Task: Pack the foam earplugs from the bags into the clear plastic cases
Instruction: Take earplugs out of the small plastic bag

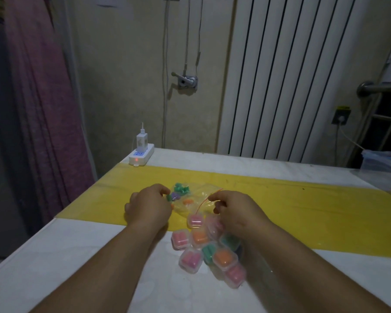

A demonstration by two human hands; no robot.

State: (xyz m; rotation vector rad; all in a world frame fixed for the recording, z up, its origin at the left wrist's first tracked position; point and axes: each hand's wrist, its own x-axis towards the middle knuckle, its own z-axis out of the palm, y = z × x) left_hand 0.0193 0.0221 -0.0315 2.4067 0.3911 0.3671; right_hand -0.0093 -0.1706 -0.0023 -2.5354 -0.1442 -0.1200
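Note:
A clear plastic bag [191, 197] with a red zip strip lies on the yellow runner [303, 206], holding green, purple and orange foam earplugs [180, 190]. My left hand [148, 205] pinches the bag's left side by the earplugs. My right hand [233, 211] pinches the bag's red-edged mouth. Several small clear plastic cases [207, 247] filled with pink, orange and green earplugs sit in a heap on the white table, just under my right wrist.
A white power strip [141, 155] with a charger and a lit red light sits at the table's far left corner. A clear plastic sheet or bag [384, 175] lies at the far right. A radiator and wall stand behind the table.

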